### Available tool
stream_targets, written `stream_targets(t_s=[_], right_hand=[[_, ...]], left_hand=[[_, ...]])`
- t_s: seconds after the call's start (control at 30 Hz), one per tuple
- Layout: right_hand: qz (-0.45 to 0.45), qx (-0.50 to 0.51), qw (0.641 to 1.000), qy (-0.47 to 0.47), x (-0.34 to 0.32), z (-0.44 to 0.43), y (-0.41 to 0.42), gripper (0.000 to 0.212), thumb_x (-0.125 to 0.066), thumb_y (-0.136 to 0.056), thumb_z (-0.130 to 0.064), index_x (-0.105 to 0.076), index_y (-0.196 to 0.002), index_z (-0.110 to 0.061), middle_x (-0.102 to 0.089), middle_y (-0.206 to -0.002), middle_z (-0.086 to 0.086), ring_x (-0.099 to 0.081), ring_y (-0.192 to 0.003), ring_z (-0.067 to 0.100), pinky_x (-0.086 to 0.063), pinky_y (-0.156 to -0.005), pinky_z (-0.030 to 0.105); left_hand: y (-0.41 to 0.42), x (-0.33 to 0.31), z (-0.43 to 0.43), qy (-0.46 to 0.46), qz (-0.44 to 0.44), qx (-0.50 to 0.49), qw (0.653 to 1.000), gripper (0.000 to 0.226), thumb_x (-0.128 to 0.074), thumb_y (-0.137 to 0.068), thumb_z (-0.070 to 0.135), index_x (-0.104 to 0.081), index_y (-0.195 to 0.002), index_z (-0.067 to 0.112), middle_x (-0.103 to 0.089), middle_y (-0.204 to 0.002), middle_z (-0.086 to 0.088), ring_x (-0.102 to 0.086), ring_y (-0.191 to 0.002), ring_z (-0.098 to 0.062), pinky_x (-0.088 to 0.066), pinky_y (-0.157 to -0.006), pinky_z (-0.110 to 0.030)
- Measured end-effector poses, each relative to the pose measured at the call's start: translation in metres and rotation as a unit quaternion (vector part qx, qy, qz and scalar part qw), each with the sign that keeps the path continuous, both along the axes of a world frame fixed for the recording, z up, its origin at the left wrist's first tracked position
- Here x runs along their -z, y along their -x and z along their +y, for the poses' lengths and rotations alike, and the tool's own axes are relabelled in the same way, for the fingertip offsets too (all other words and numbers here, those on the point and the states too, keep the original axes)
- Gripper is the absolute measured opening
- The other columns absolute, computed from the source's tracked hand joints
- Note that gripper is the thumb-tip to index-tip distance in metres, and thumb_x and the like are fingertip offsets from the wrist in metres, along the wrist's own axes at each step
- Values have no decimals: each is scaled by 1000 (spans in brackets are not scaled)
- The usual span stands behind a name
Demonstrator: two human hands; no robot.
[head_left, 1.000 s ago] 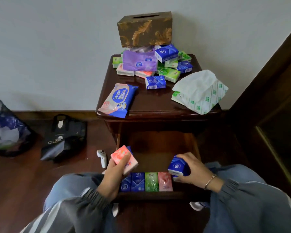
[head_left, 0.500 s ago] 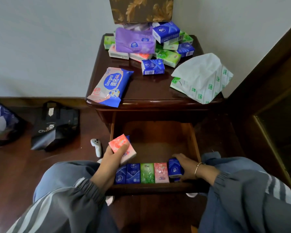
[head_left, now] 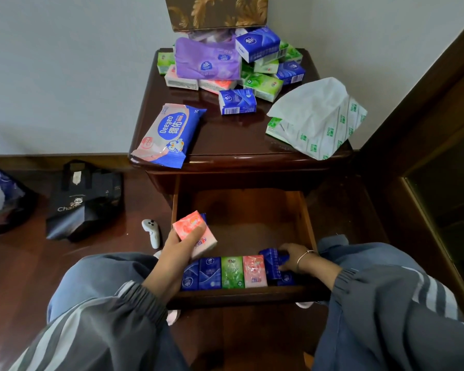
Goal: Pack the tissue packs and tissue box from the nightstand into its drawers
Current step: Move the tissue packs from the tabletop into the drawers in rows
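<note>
The open drawer [head_left: 304, 218] of the dark wood nightstand [head_left: 233, 145] holds a row of small tissue packs [head_left: 232, 271] along its front wall. My right hand [head_left: 292, 257] grips a blue pack [head_left: 272, 262] at the right end of that row. Over the drawer's left side, my left hand [head_left: 180, 246] holds a pink pack [head_left: 194, 231] with a blue one behind it. On top lie a pile of small packs [head_left: 263, 85], a purple pack [head_left: 206, 58], a Deeyeo wipes pack [head_left: 169, 135], a white-green tissue bag [head_left: 316, 119] and a brown leaf-patterned tissue box [head_left: 217, 12].
A black bag [head_left: 83, 199] and a white controller [head_left: 152, 231] lie on the wood floor left of the nightstand. A bin with a blue liner [head_left: 0, 194] is at the far left. Dark wood furniture [head_left: 426, 156] stands close on the right.
My right hand has lowered the blue pack into the drawer, at the right end of the row. The left hand has stayed put with its packs. The camera has tilted down.
</note>
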State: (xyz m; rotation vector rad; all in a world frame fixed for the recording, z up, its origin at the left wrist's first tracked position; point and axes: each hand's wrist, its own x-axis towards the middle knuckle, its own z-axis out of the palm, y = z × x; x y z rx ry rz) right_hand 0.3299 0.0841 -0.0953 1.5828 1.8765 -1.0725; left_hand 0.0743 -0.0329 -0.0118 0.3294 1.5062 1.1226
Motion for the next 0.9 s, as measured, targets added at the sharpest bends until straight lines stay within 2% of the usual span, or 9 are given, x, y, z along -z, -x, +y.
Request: stream_targets(t_s=[0.1, 0.2, 0.33, 0.47, 0.57, 0.63, 0.73, 0.8, 0.9], right_hand=[[-20, 2, 1000, -7, -3, -1, 0, 54, -64, -85, -15, -46, -135, -19, -49, -138, 8, -51, -122, 24, -44, -95, 30], [5, 31, 998, -62, -5, -1, 5, 36, -51, -94, -30, -56, -125, -12, -57, -128, 10, -55, -113, 25, -45, -90, 32], [34, 48, 987, -148, -5, -2, 15, 45, -57, -84, -53, -62, -110, -15, -56, -115, 4, -59, -101, 21, -45, -79, 28], [43, 82, 992, -89, 1, -3, 17, 27, -68, -81, -34, -63, -100, -16, -65, -108, 6, -61, -93, 19, -47, -71, 26], [43, 113, 990, -76, -6, 6, 14, 15, -66, -81, -23, -63, -94, -16, -66, -102, 6, -62, -87, 21, -50, -73, 30], [32, 113, 991, -66, -13, 14, 10, 17, -62, -84, -19, -62, -101, -16, -63, -98, 5, -60, -81, 20, -51, -69, 31], [-15, 59, 997, -56, -17, 22, 5, 21, -55, -87, -10, -61, -107, -14, -63, -109, 9, -61, -92, 24, -51, -76, 31], [-71, -15, 996, -49, -17, 19, 5, 27, -52, -89, -6, -60, -115, -9, -61, -120, 13, -60, -101, 26, -50, -83, 31], [-152, -109, 980, -73, -16, 9, 11, 38, -54, -89, -5, -52, -127, -6, -53, -131, 15, -54, -118, 29, -47, -95, 32]], left_hand=[[0, -1, -1, 4, 0, -1, 1000, 49, -66, -86, 33, -53, -126, 10, -71, -107, -13, -69, -95, -25, -53, -74, -31], [-1, -3, -1, 6, 0, 0, 1000, 47, -66, -86, 34, -54, -125, 11, -72, -106, -11, -70, -92, -23, -53, -73, -30], [-2, -5, 0, 6, 1, -4, 1000, 46, -66, -86, 34, -54, -124, 11, -72, -105, -11, -70, -89, -21, -53, -71, -29], [-2, -6, 1, 7, 8, -7, 1000, 47, -67, -86, 33, -54, -125, 11, -72, -105, -12, -70, -90, -21, -53, -71, -29], [-2, -5, 1, 7, 11, -10, 1000, 48, -67, -85, 33, -53, -125, 11, -71, -106, -11, -69, -93, -22, -53, -72, -29], [-2, -6, 1, 5, 6, -10, 1000, 49, -68, -84, 34, -54, -125, 11, -72, -106, -11, -69, -93, -23, -53, -73, -30], [-2, -7, 2, 5, 0, -4, 1000, 49, -68, -84, 35, -53, -125, 12, -72, -106, -11, -69, -94, -24, -54, -76, -32], [-4, -8, 3, 6, 0, -1, 1000, 48, -68, -84, 34, -54, -124, 12, -72, -105, -12, -69, -95, -25, -55, -81, -36], [-5, -9, 3, 11, -2, -1, 1000, 47, -67, -85, 34, -53, -124, 12, -71, -107, -12, -68, -99, -28, -54, -88, -40]])
